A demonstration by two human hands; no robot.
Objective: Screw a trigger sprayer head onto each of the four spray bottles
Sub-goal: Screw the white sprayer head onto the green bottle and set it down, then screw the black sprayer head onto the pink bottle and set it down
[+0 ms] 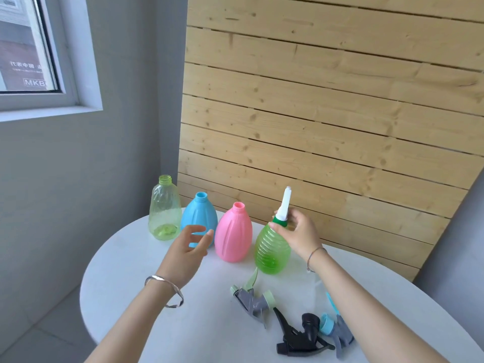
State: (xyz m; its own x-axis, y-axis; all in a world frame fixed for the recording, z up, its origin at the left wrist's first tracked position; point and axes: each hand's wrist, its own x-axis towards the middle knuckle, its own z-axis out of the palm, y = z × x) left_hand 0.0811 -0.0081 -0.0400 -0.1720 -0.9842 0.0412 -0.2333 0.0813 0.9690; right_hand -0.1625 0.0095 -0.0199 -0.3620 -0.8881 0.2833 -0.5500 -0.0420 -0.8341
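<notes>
Sprayer heads, three loose: grey-and-pale-green [252, 303], black [298, 334] and grey-and-blue [336, 328], lie nearest on the round white table [136, 297]. Beyond them the right hand [298, 233] pinches a white-and-green head [282, 208] onto the ribbed green bottle [272, 251], apparently mid-screwing; left hand [191, 243] hovers spread. Left of that bottle, pink [233, 233], blue [199, 218] and clear yellow-green [164, 212] bottles await heads.

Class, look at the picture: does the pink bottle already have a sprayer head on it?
No. The pink bottle stands with its neck open, while three loose sprayer heads lie on the table.
</notes>
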